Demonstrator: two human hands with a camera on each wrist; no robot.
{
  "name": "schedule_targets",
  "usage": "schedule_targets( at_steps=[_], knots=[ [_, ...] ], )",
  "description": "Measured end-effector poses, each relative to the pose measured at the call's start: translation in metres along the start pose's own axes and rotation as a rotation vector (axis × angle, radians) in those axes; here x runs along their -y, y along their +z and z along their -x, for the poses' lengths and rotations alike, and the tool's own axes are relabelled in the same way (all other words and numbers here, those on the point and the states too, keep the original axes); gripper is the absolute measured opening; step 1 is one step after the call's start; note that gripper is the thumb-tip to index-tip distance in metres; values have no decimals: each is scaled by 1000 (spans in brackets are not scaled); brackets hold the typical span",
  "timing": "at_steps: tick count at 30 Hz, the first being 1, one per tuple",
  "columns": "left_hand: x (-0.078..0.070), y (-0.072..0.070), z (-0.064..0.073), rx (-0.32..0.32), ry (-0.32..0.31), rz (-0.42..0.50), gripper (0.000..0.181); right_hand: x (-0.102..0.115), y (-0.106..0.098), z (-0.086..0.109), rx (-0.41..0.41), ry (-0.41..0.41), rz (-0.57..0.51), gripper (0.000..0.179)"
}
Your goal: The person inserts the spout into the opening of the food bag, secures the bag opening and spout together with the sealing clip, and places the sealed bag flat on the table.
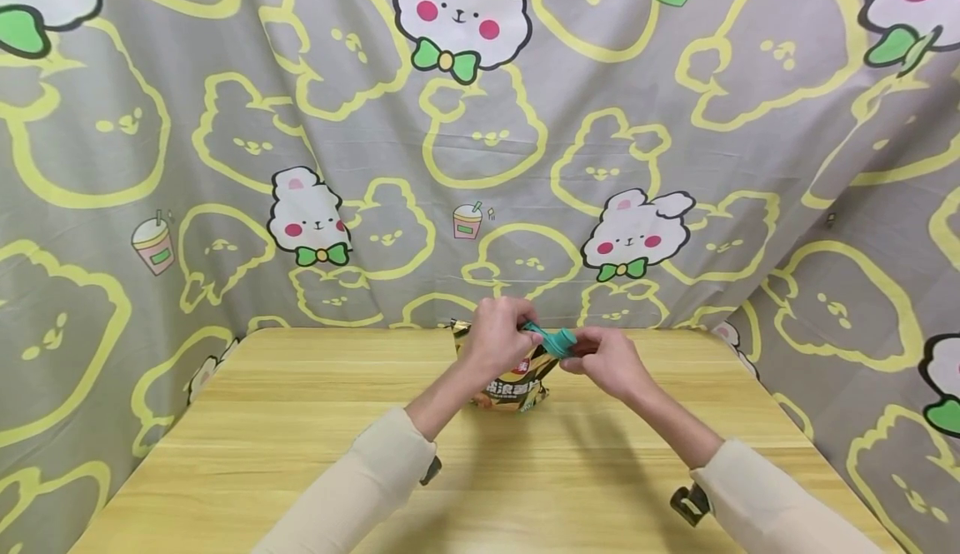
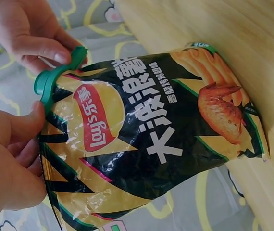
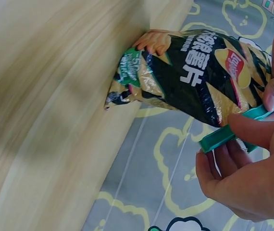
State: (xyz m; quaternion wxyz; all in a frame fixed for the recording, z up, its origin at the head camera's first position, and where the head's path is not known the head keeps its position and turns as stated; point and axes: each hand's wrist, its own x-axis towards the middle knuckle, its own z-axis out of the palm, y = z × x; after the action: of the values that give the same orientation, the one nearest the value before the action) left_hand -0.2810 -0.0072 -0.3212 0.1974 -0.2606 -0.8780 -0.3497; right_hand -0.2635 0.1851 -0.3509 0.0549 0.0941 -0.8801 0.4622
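Note:
A black-and-gold Lay's potato chip bag (image 2: pixel 161 115) stands on the table, its top edge up between the two hands. Across part of that top edge lies a green bag clip (image 1: pixel 557 342) with a round, cap-like part. My left hand (image 1: pixel 497 333) pinches the bag's top, the thumb against the near end of the clip (image 2: pixel 55 82). With thumb and fingers my right hand (image 1: pixel 609 362) grips the clip's other end (image 3: pixel 218 137). In the head view the left hand hides much of the bag. Whether the clip is fastened cannot be told.
The wooden table (image 1: pixel 337 454) has its far edge just behind the bag. A grey curtain (image 1: pixel 510 146) with yellow outlines and cartoon animals hangs behind and at both sides. Dark wrist devices (image 1: pixel 688 504) show under the pale sleeves (image 1: pixel 780 496).

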Motion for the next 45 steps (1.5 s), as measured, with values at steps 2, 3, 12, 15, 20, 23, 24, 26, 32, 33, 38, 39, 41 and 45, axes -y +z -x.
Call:
schedule_targets(
  at_steps=[2, 3, 12, 15, 20, 23, 24, 26, 32, 33, 38, 39, 41, 45],
  knots=[
    [0, 0, 0, -2, 1, 2, 11, 3, 0, -1, 13, 10, -12, 36],
    [0, 0, 0, -2, 0, 0, 11, 4, 1, -2, 18, 13, -14, 37],
    [2, 1, 0, -22, 4, 6, 11, 11, 6, -7, 29, 6, 0, 39],
    [3, 1, -1, -23, 7, 7, 11, 12, 8, -8, 18, 6, -15, 39],
    [3, 1, -1, -20, 10, 6, 10, 11, 11, -10, -1, 4, -35, 39],
    [3, 1, -2, -22, 17, 1, 10, 11, 12, -11, -15, 8, -41, 38],
    [3, 1, -2, -24, 19, 2, 10, 11, 13, -12, -19, 11, -44, 38],
    [3, 1, -1, -25, 21, 3, 10, 11, 14, -12, -28, 20, -56, 37],
    [3, 1, -1, -21, 12, 7, 10, 12, 15, -14, -57, 46, -61, 33],
    [3, 1, -1, -21, 11, 7, 10, 12, 16, -14, -62, 49, -58, 33],
    [3, 0, 0, -25, 12, 9, 10, 13, 16, -15, -78, 60, -54, 32],
    [2, 0, 0, -27, 12, 10, 10, 13, 16, -16, -83, 64, -53, 31],
    [3, 0, 0, -33, 15, 12, 11, 14, 17, -16, -92, 71, -56, 30],
    [3, 0, 1, -48, 20, 8, 12, 14, 18, -16, -107, 93, -68, 26]
  ],
)
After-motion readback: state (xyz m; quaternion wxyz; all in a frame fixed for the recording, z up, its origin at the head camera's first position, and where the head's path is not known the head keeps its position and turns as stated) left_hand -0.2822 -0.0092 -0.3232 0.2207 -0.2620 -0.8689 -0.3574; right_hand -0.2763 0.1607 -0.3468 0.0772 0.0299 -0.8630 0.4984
